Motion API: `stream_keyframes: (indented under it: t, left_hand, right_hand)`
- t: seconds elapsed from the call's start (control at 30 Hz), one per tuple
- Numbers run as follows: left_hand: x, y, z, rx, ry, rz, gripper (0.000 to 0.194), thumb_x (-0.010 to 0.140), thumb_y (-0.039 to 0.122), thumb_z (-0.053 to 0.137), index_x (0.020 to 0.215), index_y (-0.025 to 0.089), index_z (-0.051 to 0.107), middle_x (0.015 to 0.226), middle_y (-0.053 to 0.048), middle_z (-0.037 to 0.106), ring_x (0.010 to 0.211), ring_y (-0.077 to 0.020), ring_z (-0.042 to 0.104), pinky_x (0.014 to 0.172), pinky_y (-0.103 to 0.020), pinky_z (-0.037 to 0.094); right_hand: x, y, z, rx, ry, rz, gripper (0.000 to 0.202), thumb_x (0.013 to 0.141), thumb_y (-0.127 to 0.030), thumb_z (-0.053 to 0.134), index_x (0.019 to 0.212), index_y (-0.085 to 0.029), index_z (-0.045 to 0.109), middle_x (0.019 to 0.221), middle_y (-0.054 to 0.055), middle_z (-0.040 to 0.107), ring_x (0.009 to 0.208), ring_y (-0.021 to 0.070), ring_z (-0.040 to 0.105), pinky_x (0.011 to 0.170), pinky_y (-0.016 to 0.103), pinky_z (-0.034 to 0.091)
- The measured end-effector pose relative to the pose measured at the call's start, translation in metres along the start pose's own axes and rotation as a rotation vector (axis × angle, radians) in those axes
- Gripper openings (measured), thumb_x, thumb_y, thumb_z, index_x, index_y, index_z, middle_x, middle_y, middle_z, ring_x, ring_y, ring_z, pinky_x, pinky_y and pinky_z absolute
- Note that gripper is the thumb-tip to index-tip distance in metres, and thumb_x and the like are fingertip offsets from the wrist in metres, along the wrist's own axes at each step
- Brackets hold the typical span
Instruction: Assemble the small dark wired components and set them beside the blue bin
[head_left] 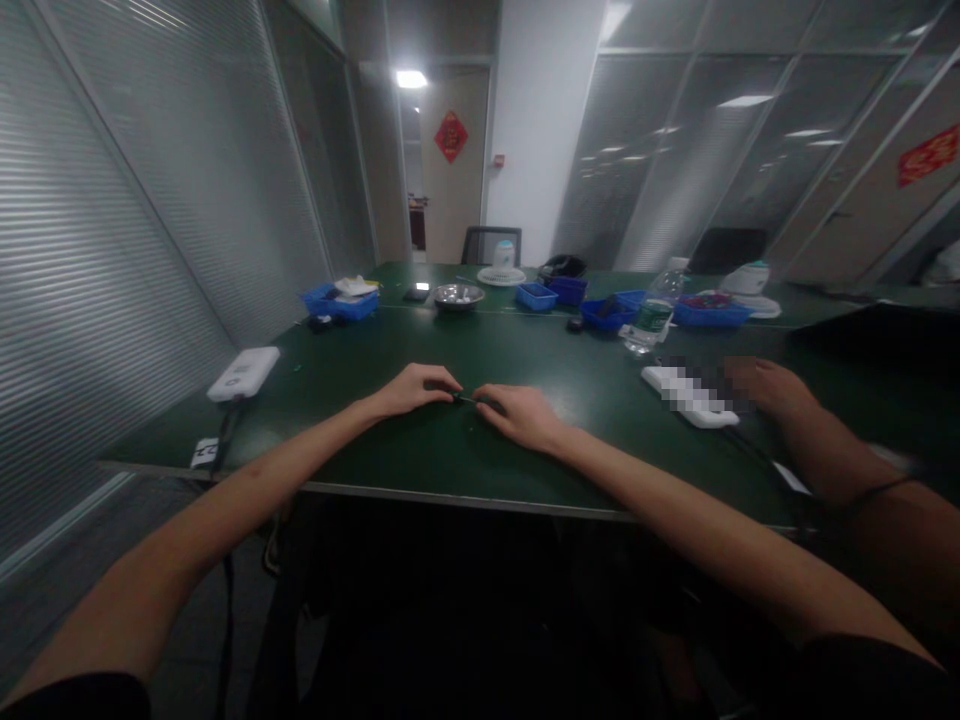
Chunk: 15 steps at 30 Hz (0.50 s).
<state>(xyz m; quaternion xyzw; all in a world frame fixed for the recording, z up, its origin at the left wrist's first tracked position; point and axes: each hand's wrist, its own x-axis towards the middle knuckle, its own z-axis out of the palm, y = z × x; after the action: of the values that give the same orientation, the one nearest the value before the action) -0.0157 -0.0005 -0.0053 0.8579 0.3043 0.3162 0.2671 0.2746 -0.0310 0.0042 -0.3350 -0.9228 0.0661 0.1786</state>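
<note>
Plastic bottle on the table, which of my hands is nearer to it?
Right. Your right hand is left of the bottle and closer to you; your left hand is farther left.

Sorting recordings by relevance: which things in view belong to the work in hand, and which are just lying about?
In hand: left hand, right hand, small slender item at their fingertips, too small to identify.
Apparently just lying about: white device at left, metal bowl, clear plastic bottle, blue tray with papers.

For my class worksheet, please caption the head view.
The left hand and right hand work at a small, thin object over a green table, a metal bowl and clear bottle beyond.
</note>
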Motion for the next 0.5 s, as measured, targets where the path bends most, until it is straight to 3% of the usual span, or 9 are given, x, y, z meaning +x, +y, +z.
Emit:
stream_keyframes:
  t: [0.2, 0.5]
  left_hand:
    - [0.0012, 0.0019, 0.0025, -0.033, -0.026, 0.002, 0.026, 0.093, 0.032, 0.079, 0.116, 0.02, 0.082, 0.111, -0.01, 0.077, 0.104, -0.0229, 0.071, 0.096, -0.037, 0.053]
    - [0.0036, 0.0041, 0.0078, -0.056, -0.058, 0.033, 0.028, 0.094, 0.034, 0.078, 0.118, 0.02, 0.082, 0.114, -0.011, 0.076, 0.107, -0.0234, 0.07, 0.097, -0.037, 0.052]
  right_hand:
    - [0.001, 0.0007, 0.0003, -0.003, -0.018, 0.028, 0.035, 0.112, -0.042, 0.044, 0.136, -0.026, 0.064, 0.119, 0.007, 0.077, 0.102, 0.0223, 0.073, 0.086, 0.031, 0.048]
    - [0.0012, -0.003, -0.0019, 0.086, -0.017, -0.038, 0.035, 0.111, -0.04, 0.046, 0.139, -0.026, 0.063, 0.132, 0.006, 0.073, 0.115, 0.0223, 0.07, 0.097, 0.032, 0.049]
